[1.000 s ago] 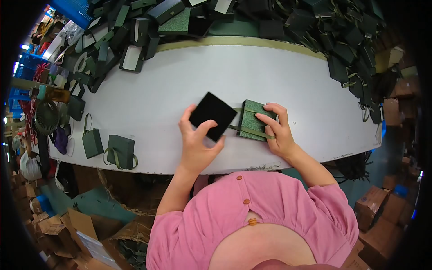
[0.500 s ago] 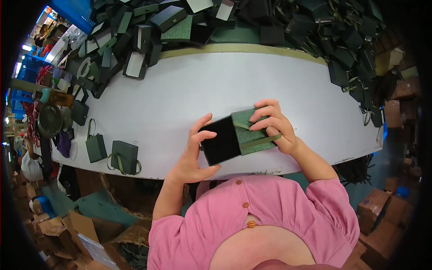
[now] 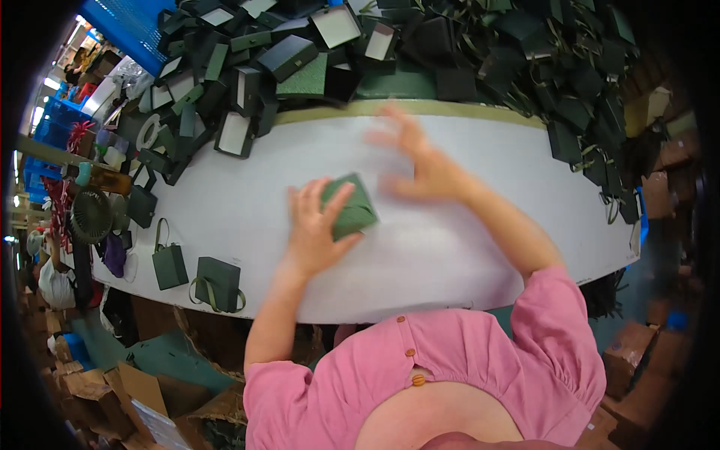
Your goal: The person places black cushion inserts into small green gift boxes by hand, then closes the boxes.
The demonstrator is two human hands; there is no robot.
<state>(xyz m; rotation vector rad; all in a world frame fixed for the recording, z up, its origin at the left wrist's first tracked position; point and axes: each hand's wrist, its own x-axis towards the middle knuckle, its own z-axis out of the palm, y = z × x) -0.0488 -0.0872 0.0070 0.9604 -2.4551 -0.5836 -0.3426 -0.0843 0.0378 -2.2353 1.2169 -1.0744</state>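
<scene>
My left hand [image 3: 313,229] grips a small green box [image 3: 351,212] on the white tabletop. Its fingers lie over the left side and the thumb presses at the lower edge. The top of the box is textured green, and no black interior shows. Above and to the right of the box, my right hand [image 3: 424,166] is raised, blurred by motion. Its fingers are spread and hold nothing, and it does not touch the box.
Piles of dark green boxes [image 3: 289,56] and ribboned ones [image 3: 574,112] line the table's far side. Two green boxes with ribbon loops, one [image 3: 170,266] beside the other [image 3: 218,281], stand at the left. A small fan [image 3: 91,214] and cardboard cartons [image 3: 630,349] surround the table [image 3: 450,262].
The black interior has gone from sight and the green box has shifted left under my left hand. My right hand has let go of it and moved up, away from it.
</scene>
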